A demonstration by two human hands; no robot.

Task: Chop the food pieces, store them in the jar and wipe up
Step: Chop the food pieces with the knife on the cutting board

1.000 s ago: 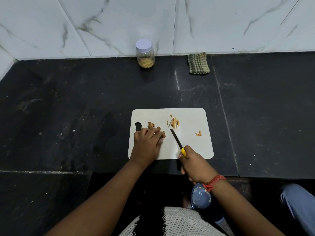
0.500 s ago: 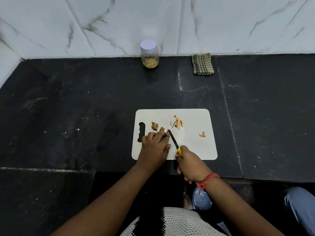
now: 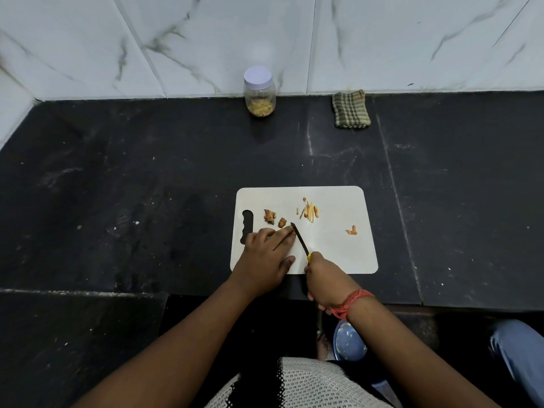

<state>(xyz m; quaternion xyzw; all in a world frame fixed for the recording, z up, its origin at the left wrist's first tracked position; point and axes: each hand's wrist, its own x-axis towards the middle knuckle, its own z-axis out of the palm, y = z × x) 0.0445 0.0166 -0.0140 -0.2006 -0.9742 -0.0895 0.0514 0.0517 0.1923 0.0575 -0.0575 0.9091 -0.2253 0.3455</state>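
A white cutting board [image 3: 338, 251] lies on the black counter. On it are two brown food chunks [image 3: 269, 216], a small pile of thin orange strips [image 3: 309, 212] and one loose piece [image 3: 351, 230] at the right. My left hand [image 3: 266, 256] presses down on the board's left part, its fingertips on a piece that I cannot see clearly. My right hand [image 3: 323, 279] grips the yellow handle of a knife [image 3: 299, 238], whose dark blade lies right beside my left fingertips. A lidded jar [image 3: 259, 91] with chopped food stands at the back wall.
A folded green checked cloth [image 3: 351, 108] lies by the wall, right of the jar. Below the counter edge a blue round container [image 3: 348, 343] sits near my right wrist. A blue-clad knee [image 3: 521, 357] shows at the lower right.
My left hand slid slightly right on the board, uncovering the handle hole and two brown chunks. The knife blade moved left, closing up against my left fingertips.
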